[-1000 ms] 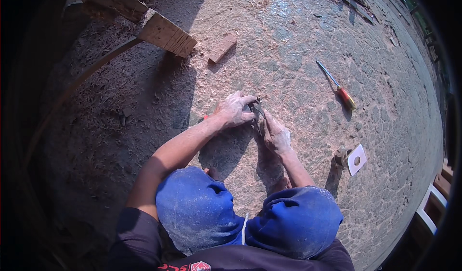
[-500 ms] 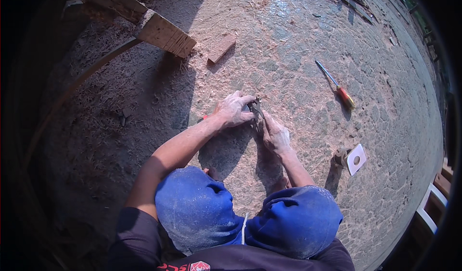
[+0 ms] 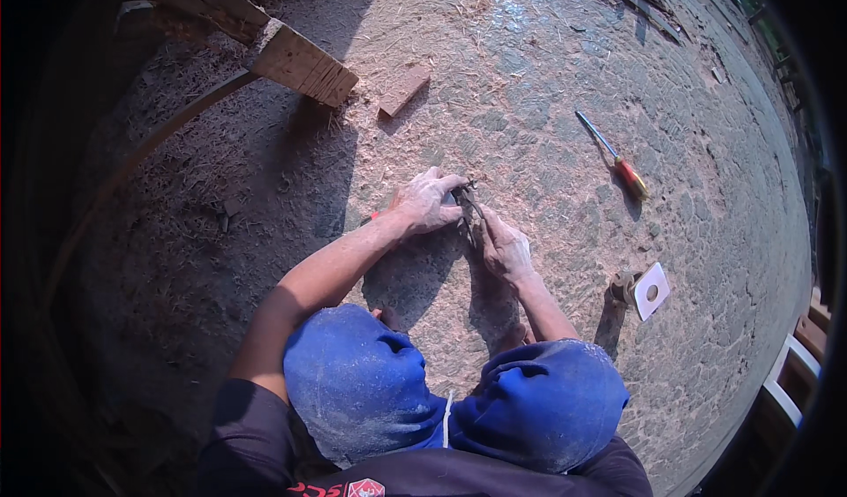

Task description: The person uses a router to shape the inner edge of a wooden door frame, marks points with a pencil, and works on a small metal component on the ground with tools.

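- The left hand [image 3: 430, 201] is curled down on the ground, fingers bent around a small dark metal tool [image 3: 468, 199] that sticks out between the two hands.
- The right hand [image 3: 505, 248] lies just beside it, fingers closed and pressed against the lower part of the same tool; the two hands touch at the fingertips.
- The tool is thin and dark, perhaps a pair of pliers or a clip; it is too small and too covered by fingers to tell which.
- Both hands rest on a sawdust-strewn stone floor [image 3: 547, 100], in sunlight, just ahead of the person's blue-clad knees [image 3: 362, 382].
- A screwdriver [image 3: 616, 157] with a red and yellow handle lies on the floor well apart to the right of the hands.
- A small white square plate with a round hole [image 3: 652, 291] lies near the right forearm, with a small brownish piece just beside its left edge.
- A short flat wood block [image 3: 403, 90] lies further ahead, near the cut end of a thick plank [image 3: 304, 64] that juts in from the upper left.
- A thin curved strip [image 3: 150, 148] runs across the shaded floor on the left.
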Available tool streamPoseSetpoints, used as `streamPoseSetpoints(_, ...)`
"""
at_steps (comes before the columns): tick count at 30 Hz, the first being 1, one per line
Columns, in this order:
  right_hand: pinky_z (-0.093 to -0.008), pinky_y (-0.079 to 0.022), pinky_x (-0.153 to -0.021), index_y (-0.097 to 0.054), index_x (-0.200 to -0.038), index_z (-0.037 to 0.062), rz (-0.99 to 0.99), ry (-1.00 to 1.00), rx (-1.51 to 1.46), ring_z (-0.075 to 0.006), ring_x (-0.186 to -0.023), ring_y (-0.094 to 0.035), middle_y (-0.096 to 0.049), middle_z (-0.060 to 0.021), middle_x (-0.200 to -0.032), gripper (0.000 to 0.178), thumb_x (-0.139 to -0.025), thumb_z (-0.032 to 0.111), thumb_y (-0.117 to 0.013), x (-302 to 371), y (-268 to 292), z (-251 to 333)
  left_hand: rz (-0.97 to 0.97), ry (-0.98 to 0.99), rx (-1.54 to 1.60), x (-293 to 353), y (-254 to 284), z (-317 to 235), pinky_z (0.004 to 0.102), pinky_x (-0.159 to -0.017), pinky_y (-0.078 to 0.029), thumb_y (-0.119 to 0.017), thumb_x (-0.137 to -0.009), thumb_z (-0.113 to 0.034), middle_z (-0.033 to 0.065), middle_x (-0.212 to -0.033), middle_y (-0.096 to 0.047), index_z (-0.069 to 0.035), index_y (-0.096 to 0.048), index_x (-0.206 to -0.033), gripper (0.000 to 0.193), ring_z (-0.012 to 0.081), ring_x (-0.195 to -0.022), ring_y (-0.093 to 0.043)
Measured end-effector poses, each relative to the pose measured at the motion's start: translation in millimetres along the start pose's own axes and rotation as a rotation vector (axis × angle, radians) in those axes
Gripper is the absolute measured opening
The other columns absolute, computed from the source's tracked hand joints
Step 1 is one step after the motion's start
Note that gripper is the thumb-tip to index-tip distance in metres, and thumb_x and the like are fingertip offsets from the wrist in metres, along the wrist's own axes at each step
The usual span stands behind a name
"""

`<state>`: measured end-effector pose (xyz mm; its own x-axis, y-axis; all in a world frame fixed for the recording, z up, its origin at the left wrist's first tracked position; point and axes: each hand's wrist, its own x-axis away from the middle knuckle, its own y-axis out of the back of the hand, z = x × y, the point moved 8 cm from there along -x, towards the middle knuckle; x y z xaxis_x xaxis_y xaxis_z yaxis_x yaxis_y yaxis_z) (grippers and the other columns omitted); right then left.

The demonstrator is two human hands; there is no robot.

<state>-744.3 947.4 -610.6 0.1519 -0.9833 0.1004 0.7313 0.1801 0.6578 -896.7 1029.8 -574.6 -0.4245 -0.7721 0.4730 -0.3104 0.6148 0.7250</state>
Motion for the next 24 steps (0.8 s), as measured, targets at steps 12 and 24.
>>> streamPoseSetpoints(12,-0.0472,-0.05,-0.062,-0.057,-0.104,0.0096,0.017,-0.172,-0.133,-0.0388,-0.07,-0.066,-0.066,-0.0152,-0.073,0.035,-0.09,0.04,-0.067,33.2,-6.2,-2.3,-0.065,-0.067,-0.047,1.1,1.4,-1.7,0.0451,-0.094,-0.048,-0.07,-0.083,-0.043,0.0173,-0.117,-0.056,-0.018,-0.054,-0.133,0.058,0.0375,-0.113,-0.057)
streamPoseSetpoints(24,-0.0445,-0.049,-0.061,-0.059,-0.089,0.0059,-0.273,0.196,-0.091,-0.0358,-0.07,-0.061,-0.059,-0.0146,-0.079,0.013,-0.079,0.006,-0.067,36.3,6.5,14.8,-0.14,0.052,-0.178,10.5,10.2,3.2,0.0504,-0.09,-0.049,-0.076,-0.074,-0.036,0.0236,-0.115,-0.054,0.0,-0.049,-0.12,0.065,0.0422,-0.109,-0.057)
